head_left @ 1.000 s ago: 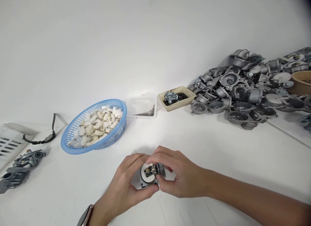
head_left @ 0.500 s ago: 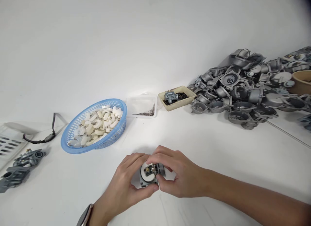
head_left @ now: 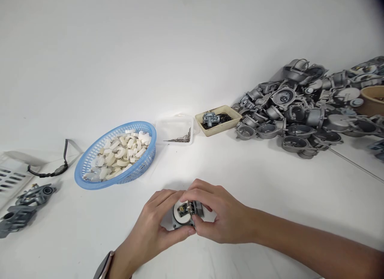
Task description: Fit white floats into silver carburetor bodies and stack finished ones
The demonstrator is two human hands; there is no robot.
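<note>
A small metal carburetor (head_left: 178, 226) sits low in the middle of the head view, its open side facing up. In it lies a white C-shaped plastic float (head_left: 177, 217), with brass and steel parts showing in its gap. My left hand (head_left: 160, 221) wraps the carburetor from the left, thumb along the near side and fingers along the far side. From the right, my right hand (head_left: 217, 213) closes thumb and forefinger at the float's metal hinge. Whatever lies right between those fingertips is too small to make out.
Beyond my hands stand a blue basket (head_left: 78, 179) of white floats, a clear tray (head_left: 163, 125) of thin metal pins and a cream tray (head_left: 210, 131). Metal bowls (head_left: 295, 145) pile up at right. Two carburetors (head_left: 22, 215) and a black-strapped watch (head_left: 61, 169) lie left.
Hardly anything differs. Both hands keep their hold on the carburetor and its float, and the whole view has shifted very slightly.
</note>
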